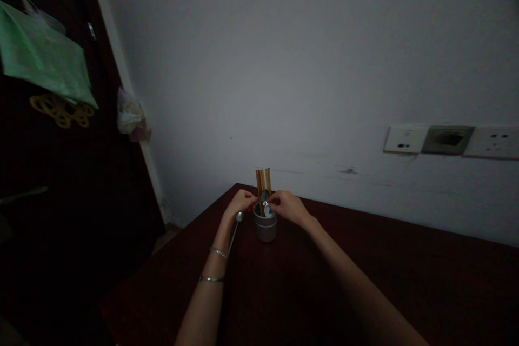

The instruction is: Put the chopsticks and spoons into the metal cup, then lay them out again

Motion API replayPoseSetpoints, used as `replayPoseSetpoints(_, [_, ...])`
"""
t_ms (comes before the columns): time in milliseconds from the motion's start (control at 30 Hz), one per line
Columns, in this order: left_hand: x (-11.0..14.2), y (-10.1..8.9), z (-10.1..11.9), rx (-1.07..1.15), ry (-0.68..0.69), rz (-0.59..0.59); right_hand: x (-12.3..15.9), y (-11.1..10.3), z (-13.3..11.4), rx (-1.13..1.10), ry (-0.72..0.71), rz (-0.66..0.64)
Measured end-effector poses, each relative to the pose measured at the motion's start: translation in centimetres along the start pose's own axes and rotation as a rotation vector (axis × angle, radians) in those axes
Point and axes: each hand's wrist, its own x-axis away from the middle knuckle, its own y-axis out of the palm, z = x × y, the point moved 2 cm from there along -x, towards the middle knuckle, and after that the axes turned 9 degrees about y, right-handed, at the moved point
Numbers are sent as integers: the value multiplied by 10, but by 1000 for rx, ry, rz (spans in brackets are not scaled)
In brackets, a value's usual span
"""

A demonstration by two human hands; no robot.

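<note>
A grey cylindrical holder stands upright on the dark red table. Wooden chopsticks rise from it, along with a dark metal spoon. My left hand is at the holder's left rim, fingertips pinched together; what they grip is too small to tell. From the right, my right hand pinches at a small shiny spoon at the mouth of the holder. Beside my left wrist lies a long-handled metal spoon, its handle partly hidden by my forearm.
The table meets a pale wall behind the holder. Sockets are set in the wall at right. At left are a dark door, a hanging green cloth and a plastic bag.
</note>
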Motion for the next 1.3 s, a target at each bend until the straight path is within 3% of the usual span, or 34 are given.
replayPoseSetpoints(333, [0,1,-2,4,4,-3,1,3,-3,88,-24,-16])
replayPoseSetpoints(633, [5,1,4,9,18,3,1,-2,-12,39,-197,26])
replayPoseSetpoints(800, [7,1,7,24,15,13,-1,-13,-15,-45,-240,153])
replayPoseSetpoints(967, [7,1,10,45,12,43,-3,-35,-14,-125,-241,359])
replayPoseSetpoints(1067, [4,-3,15,79,2,132,1,-52,-11,-201,-244,489])
replayPoseSetpoints(1200, [3,-11,37,156,64,286,11,-70,-4,-355,-198,632])
replayPoseSetpoints(1300, [14,-8,68,211,174,155,23,-76,5,-443,-117,714])
